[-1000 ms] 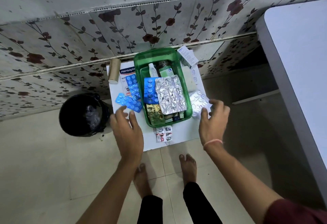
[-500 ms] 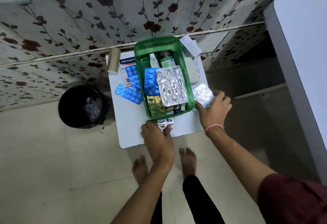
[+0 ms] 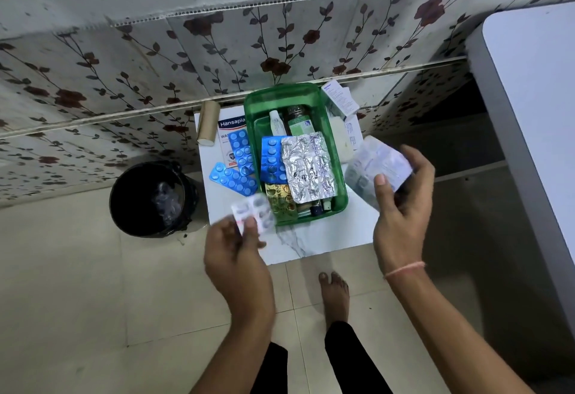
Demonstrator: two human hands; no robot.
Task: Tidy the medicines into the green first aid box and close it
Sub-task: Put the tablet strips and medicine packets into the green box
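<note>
The green first aid box [image 3: 340, 185] stands open on a small white table [image 3: 314, 244]. Inside lie a silver foil strip [image 3: 308, 172], a blue pill strip [image 3: 272, 160], a gold strip [image 3: 280, 199] and bottles [image 3: 297, 121]. My left hand [image 3: 236, 253] holds a small white blister strip [image 3: 253, 211] lifted at the box's near left corner. My right hand [image 3: 401, 210] holds a pale blister strip [image 3: 376, 166] raised right of the box. Two blue strips [image 3: 233, 179] and a Hansaplast packet [image 3: 227, 132] lie left of the box.
A black bin [image 3: 152, 197] stands on the floor left of the table. A cardboard roll [image 3: 208, 123] lies at the table's far left. White cartons [image 3: 340, 102] and a white lid-like piece [image 3: 340, 138] sit right of the box. A large white table [image 3: 535, 107] edges the right.
Both hands have lifted their strips off the table: the left one raised the small white strip from the near edge, the right one raised the pale strip to the right of the box.
</note>
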